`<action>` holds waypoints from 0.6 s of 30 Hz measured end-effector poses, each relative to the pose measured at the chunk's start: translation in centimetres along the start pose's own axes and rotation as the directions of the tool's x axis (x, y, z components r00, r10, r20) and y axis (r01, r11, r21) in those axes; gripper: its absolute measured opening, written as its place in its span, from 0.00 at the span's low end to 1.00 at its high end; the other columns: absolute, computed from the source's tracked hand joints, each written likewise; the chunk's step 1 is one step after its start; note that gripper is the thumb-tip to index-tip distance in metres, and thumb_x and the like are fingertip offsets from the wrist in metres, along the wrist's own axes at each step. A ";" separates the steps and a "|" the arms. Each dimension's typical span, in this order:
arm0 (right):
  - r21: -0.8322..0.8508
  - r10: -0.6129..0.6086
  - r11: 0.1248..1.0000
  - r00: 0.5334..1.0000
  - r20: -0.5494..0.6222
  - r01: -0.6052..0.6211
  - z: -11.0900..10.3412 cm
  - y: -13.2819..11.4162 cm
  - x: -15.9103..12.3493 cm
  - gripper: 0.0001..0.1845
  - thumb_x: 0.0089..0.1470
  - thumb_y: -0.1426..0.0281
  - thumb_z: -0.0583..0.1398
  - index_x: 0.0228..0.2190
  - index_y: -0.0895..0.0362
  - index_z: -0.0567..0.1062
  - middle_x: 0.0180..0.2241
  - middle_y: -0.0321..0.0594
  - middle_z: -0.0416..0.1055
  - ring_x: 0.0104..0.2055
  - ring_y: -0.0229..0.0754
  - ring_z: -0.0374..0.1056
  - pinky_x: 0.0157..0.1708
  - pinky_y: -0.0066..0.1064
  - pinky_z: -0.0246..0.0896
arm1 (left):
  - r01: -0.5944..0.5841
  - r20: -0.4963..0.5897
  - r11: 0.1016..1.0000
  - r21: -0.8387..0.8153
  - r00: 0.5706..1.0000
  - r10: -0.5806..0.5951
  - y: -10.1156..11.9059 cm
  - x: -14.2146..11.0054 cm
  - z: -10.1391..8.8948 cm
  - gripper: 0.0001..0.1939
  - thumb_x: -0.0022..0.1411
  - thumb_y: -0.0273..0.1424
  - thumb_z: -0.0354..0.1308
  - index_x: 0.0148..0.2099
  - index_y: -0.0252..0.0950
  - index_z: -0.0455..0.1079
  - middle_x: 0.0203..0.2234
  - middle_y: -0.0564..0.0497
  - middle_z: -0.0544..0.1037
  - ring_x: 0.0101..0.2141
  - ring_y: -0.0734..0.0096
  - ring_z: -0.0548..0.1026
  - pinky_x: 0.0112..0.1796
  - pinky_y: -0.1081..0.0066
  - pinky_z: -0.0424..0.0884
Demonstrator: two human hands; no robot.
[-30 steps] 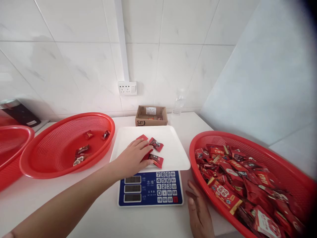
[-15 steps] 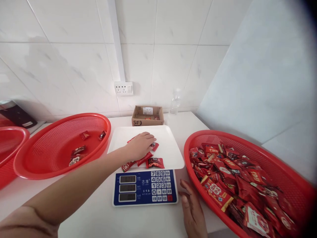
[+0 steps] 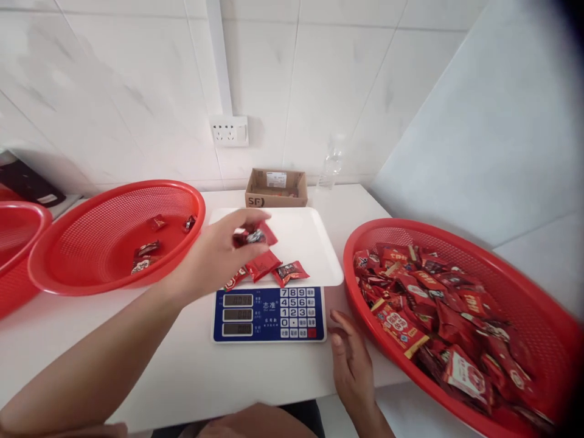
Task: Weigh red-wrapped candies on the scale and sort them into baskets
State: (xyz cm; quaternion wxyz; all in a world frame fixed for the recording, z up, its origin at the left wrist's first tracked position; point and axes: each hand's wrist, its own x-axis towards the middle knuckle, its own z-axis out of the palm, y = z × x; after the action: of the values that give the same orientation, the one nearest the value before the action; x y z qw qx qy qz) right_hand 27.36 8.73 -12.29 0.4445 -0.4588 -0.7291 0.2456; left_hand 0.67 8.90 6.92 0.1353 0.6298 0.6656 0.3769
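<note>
Over the white pan (image 3: 310, 243) of a digital scale (image 3: 269, 316), my left hand (image 3: 218, 250) curls its thumb and fingers around red-wrapped candies (image 3: 256, 235); fingers hide part of them, so their number is unclear. Below it, several other candies in red wrappers (image 3: 291, 273) lie at the pan's front edge. My right hand (image 3: 352, 360) hovers or rests beside the scale's keypad, fingers apart, holding nothing. Close to its right stands a large red basket (image 3: 371, 228) heaped with small red packets (image 3: 424, 298).
On the left, a red perforated basket (image 3: 114, 201) contains several candies, with another red basket (image 3: 18, 243) beyond it. Behind the scale are a cardboard box (image 3: 276, 198) and a clear plastic bottle (image 3: 332, 163) near the tiled wall. A power socket (image 3: 229, 131) sits above.
My left hand has gathered candies from the pan and lifted them, moving left. My right hand stays beside the scale. The view has tilted downward.
</note>
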 end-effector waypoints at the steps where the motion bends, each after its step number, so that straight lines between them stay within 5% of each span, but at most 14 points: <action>1: -0.016 -0.036 0.999 0.999 -0.011 0.036 -0.1 -0.2 0.0 0.17 0.60 0.67 0.51 0.49 0.57 0.68 0.47 0.51 0.71 0.50 0.48 0.68 0.43 0.42 0.68 | 0.051 0.027 0.996 -0.074 0.998 -0.049 -0.2 -1.9 -0.6 0.14 0.57 0.34 0.60 0.47 0.45 0.68 0.40 0.53 0.74 0.37 0.70 0.74 0.34 0.72 0.75; 5: -0.106 -0.187 0.977 0.982 -0.001 0.186 -0.6 -1.7 0.5 0.16 0.59 0.69 0.53 0.48 0.55 0.69 0.44 0.49 0.72 0.47 0.48 0.69 0.42 0.43 0.69 | 0.121 -0.029 0.958 -0.260 0.991 -0.133 -2.4 -9.2 -2.0 0.07 0.58 0.34 0.58 0.41 0.46 0.69 0.36 0.53 0.71 0.28 0.73 0.74 0.24 0.73 0.76; 8: -0.184 -0.290 0.938 0.956 0.043 0.292 -0.9 -3.8 1.8 0.15 0.57 0.69 0.56 0.47 0.53 0.70 0.45 0.48 0.71 0.47 0.50 0.68 0.43 0.46 0.67 | 0.159 -0.109 0.963 -0.218 0.977 -0.186 -3.9 -12.4 -2.9 0.05 0.58 0.33 0.59 0.38 0.46 0.69 0.36 0.54 0.69 0.23 0.76 0.73 0.22 0.75 0.76; 14: -0.308 -0.368 0.863 0.916 0.159 0.401 -0.5 -7.5 6.2 0.16 0.59 0.64 0.54 0.48 0.52 0.72 0.52 0.48 0.66 0.54 0.53 0.63 0.50 0.49 0.61 | 0.290 -0.207 0.936 -0.199 0.921 -0.329 -5.0 -14.0 -4.8 0.08 0.53 0.39 0.62 0.36 0.45 0.71 0.35 0.54 0.70 0.21 0.76 0.72 0.21 0.76 0.75; 18: -0.396 -0.339 0.824 0.913 0.227 0.404 0.4 -8.5 8.8 0.18 0.61 0.60 0.51 0.46 0.53 0.75 0.47 0.47 0.71 0.46 0.51 0.68 0.46 0.49 0.63 | 0.283 -0.221 0.925 -0.252 0.914 -0.340 -5.5 -14.4 -5.3 0.09 0.53 0.39 0.62 0.37 0.44 0.71 0.33 0.53 0.72 0.21 0.74 0.72 0.21 0.74 0.75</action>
State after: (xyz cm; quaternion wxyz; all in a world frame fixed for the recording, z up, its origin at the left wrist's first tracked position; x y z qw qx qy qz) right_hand 21.56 12.65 -2.24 0.3155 -0.3757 -0.8712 0.0182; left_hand -4.38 -5.99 2.56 0.1722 0.4414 0.7253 0.4994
